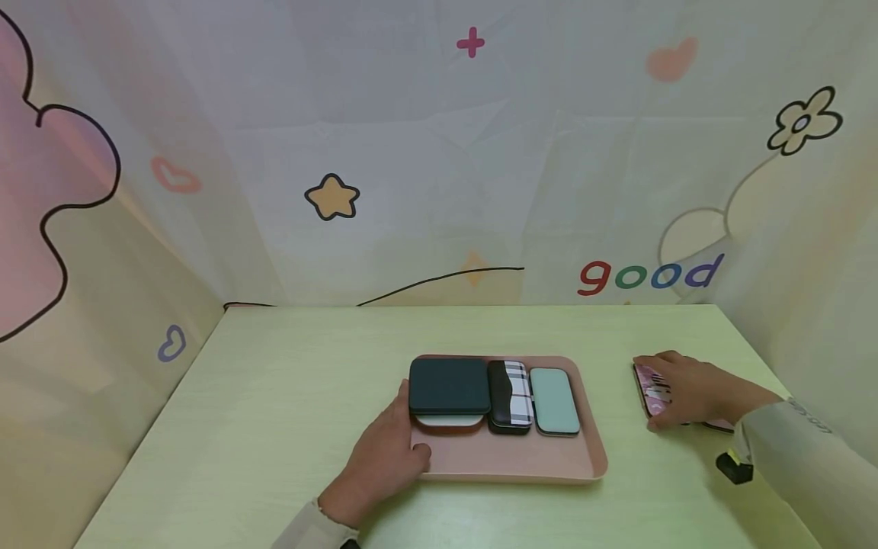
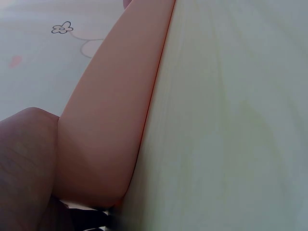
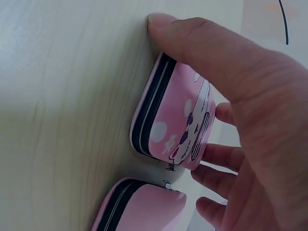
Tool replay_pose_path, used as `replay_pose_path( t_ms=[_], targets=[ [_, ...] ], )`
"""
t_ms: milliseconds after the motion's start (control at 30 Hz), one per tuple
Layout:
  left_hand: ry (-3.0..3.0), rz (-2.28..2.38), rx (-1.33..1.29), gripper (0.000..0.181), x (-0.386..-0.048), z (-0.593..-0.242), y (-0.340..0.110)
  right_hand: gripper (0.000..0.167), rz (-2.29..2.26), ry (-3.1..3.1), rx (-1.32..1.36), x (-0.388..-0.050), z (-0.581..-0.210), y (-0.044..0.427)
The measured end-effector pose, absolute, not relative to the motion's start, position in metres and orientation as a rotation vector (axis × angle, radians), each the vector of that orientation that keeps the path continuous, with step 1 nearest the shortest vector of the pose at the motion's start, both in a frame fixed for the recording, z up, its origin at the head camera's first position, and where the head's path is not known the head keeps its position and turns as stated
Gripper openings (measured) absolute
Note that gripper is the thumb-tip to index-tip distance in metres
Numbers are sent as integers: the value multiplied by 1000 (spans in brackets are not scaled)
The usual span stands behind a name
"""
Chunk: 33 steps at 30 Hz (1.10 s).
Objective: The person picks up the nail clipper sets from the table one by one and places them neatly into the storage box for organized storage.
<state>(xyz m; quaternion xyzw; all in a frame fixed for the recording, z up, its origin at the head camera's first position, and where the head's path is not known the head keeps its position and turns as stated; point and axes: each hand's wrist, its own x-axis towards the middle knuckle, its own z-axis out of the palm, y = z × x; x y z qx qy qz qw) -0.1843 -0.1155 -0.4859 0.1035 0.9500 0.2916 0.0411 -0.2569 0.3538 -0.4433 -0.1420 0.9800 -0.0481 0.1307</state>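
Note:
My left hand (image 1: 382,451) holds the pink tray (image 1: 507,462) at its left front corner, thumb over the rim. On the right of the table, my right hand (image 1: 696,387) reaches over a pink patterned hard case (image 3: 185,115) with a metal clasp. Its thumb is at one end and its fingertips touch the opposite side. A second, plain pink case (image 3: 144,209) lies close beside it, mostly under the wrist in the head view. Inside the tray, a dark green case (image 1: 449,386) rests on a whitish one (image 1: 449,420), left of a black-and-plaid case (image 1: 511,396) and a mint case (image 1: 555,402).
The pale wooden table (image 1: 274,412) runs back to a printed fabric wall (image 1: 411,152). More of this fabric closes in the left and right sides. A stretch of table separates the tray from the pink cases.

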Motion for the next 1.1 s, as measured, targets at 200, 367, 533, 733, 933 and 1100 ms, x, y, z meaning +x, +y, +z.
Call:
replay_pose_path(
  t_ms=[200,367,533,733,933,1100],
  targets=[
    [2904,903,319,93,-185,-486,-116,114,-154,2839,-418,-259,-447,357],
    [2900,918,324,93,-184,-486,-116,115,-178,2835,-413,-259,-447,357],
    [2897,915,315,93,-185,-485,-116,115,-193,2842,-409,-258,-445,355],
    [2889,926,329,93,-185,-486,-116,113,-178,2858,-410,-257,-447,359],
    [2891,910,324,92,-185,-485,-115,111,-185,2895,-435,-256,-449,361],
    [2891,907,306,93,-184,-485,-116,110,-178,2928,-476,-257,-445,351]
  ],
)
